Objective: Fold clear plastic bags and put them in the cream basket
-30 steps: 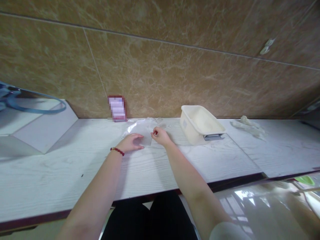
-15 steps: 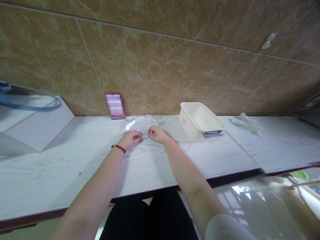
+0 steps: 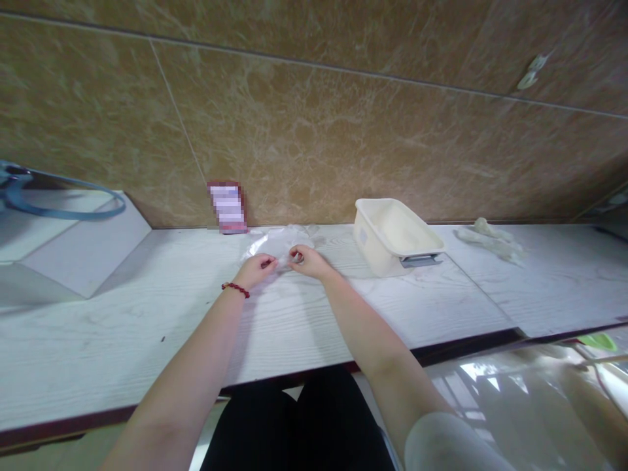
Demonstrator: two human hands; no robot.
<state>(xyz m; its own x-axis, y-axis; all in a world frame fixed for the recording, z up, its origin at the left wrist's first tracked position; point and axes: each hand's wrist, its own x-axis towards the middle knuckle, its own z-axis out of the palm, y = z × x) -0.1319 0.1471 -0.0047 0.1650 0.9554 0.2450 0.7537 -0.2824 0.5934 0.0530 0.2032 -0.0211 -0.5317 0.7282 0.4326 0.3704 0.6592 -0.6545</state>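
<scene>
A clear plastic bag (image 3: 275, 241) lies on the white wood-grain table, close to the wall. My left hand (image 3: 256, 270), with a dark red bead bracelet on its wrist, pinches the near edge of the bag. Just to its right, my right hand (image 3: 308, 263) pinches the same edge between thumb and forefinger. The fingertips of both hands are a short gap apart. Parts of the bag's near edge are hidden behind the fingers.
A cream plastic bin (image 3: 392, 239) with a grey handle stands right of my hands. Further right lies a crumpled whitish cloth or glove (image 3: 493, 241). A phone-like item (image 3: 228, 207) leans on the wall. At left sits a white box (image 3: 88, 248) with a blue band (image 3: 69, 212).
Both hands stay at the bag's near edge, with only small finger movements; the fingertips have come slightly closer together. The whole view has shifted a little.
</scene>
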